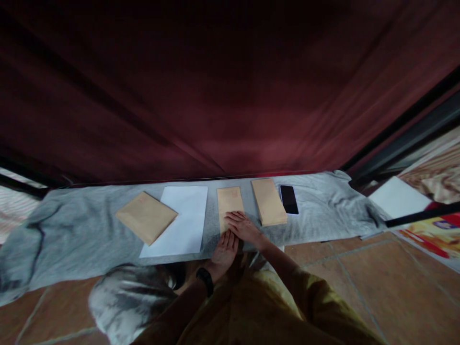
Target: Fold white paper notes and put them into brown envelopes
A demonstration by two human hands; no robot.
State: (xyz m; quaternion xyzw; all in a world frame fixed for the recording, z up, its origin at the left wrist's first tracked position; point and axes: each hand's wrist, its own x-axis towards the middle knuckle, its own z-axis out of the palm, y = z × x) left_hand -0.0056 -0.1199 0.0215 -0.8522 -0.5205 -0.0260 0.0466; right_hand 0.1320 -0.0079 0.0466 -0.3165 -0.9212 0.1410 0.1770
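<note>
A narrow tan envelope (229, 199) lies lengthwise on the grey cloth in front of me. My right hand (243, 226) rests flat on its middle with the fingers stretched to the left. Across the envelope's near end lies my left hand (225, 253), fingers extended and palm down, touching the right hand. The two hands hide the lower part of the envelope. Just right of them sits a stack of similar tan envelopes (269, 201). To the left, a larger tan envelope (146, 218) overlaps a sheet of white paper (190, 215).
A dark-screened phone (289, 199) lies right of the stack. The grey cloth (82, 230) covers a narrow surface before a dark red curtain (230, 120). Black frame bars (406, 120) stand at the right. Tiled floor (395, 273) shows below, with a colourful printed package (434, 235).
</note>
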